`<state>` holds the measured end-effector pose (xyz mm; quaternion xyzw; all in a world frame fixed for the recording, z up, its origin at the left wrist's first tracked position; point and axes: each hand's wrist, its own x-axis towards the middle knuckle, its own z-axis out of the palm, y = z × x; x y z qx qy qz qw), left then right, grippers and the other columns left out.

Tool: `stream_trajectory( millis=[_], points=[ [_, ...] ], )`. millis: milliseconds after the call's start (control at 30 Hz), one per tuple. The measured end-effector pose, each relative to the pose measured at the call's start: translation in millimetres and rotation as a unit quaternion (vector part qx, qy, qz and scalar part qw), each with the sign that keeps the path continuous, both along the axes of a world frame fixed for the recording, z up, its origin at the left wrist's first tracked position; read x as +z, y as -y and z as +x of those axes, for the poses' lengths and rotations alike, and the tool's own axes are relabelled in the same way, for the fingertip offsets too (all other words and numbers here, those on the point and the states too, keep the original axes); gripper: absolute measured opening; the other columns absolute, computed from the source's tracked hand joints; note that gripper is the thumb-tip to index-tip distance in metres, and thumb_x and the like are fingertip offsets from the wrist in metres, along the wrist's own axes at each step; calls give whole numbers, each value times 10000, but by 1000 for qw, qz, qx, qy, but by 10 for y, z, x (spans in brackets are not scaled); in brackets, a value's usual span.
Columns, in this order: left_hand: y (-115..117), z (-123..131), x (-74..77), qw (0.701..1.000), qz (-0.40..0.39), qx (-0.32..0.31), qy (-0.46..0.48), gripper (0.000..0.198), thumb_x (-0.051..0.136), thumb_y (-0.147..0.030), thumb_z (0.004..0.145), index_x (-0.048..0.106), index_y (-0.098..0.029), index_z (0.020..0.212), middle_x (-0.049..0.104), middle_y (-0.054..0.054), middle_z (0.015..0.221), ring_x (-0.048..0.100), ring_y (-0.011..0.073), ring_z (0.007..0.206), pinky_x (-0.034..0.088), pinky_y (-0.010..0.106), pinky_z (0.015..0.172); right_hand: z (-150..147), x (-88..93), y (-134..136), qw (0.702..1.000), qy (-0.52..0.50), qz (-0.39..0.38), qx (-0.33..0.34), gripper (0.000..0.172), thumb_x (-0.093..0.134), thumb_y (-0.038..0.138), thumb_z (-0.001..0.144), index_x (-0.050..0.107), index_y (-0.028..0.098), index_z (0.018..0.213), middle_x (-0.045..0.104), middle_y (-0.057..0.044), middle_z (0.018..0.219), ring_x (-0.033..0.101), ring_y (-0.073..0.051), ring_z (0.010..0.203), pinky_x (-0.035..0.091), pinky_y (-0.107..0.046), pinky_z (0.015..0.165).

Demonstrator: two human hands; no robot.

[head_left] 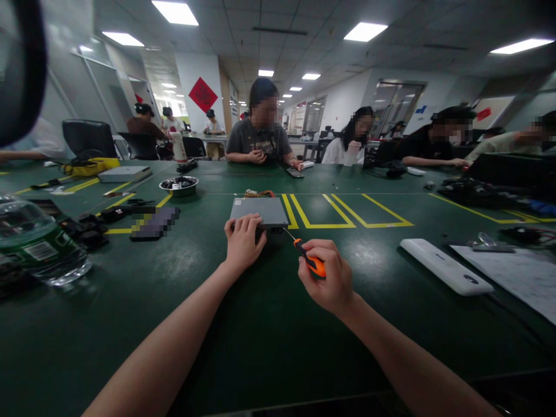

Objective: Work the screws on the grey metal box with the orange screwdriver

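A flat grey metal box (pixel 267 209) with a bundle of coloured wires (pixel 259 193) at its far side rests on the green table (pixel 260 347). My left hand (pixel 244 242) grips its near left edge, fingers on top and thumb at the front face. My right hand (pixel 328 275) is closed around an orange and black screwdriver (pixel 316 265). The thin shaft points up and left, its tip close to the front right corner of the box. Whether the tip touches the box I cannot tell.
At left are a large water bottle (pixel 43 249), a dark phone (pixel 155 223) and a metal bowl (pixel 179 185). A white device (pixel 445 266) and a clipboard with paper (pixel 516 275) lie at right. A person (pixel 260 136) sits opposite; others sit farther along.
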<state>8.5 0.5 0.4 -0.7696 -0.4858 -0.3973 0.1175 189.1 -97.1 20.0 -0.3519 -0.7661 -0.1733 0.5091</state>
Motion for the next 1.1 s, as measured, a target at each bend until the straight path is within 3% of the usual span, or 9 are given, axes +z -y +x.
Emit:
stream_trajectory(
  millis=[267,733,967,1100],
  points=[
    [21,11,11,1000,0,2,2,248,472,-276,813,493,-246,1058,550,50,1208,446,218,1149,193,429,1002,-106,-98,-73,998,61,-20,27,254,527,121,754,417,190,973,541,-77,956,561,-157,871,515,-288,694],
    [6,12,1,1000,10,-4,4,249,485,-275,805,493,-242,1051,561,44,1192,456,218,1141,201,433,989,-152,-94,-102,997,71,-33,15,216,503,136,789,411,192,976,526,-82,970,544,-153,879,506,-281,708],
    [-3,24,-8,1000,15,1,6,253,489,-264,800,485,-244,1053,561,49,1194,453,215,1140,192,438,990,-282,-18,-30,993,114,-2,-41,141,498,289,829,429,194,907,487,-71,898,513,-143,764,482,-247,561],
    [-7,18,-15,1000,18,-4,0,263,482,-267,802,482,-241,1064,556,53,1202,447,220,1148,198,442,985,-319,-22,-18,993,112,37,-29,188,503,175,815,424,186,985,530,-75,902,520,-174,854,510,-314,680]
  ],
)
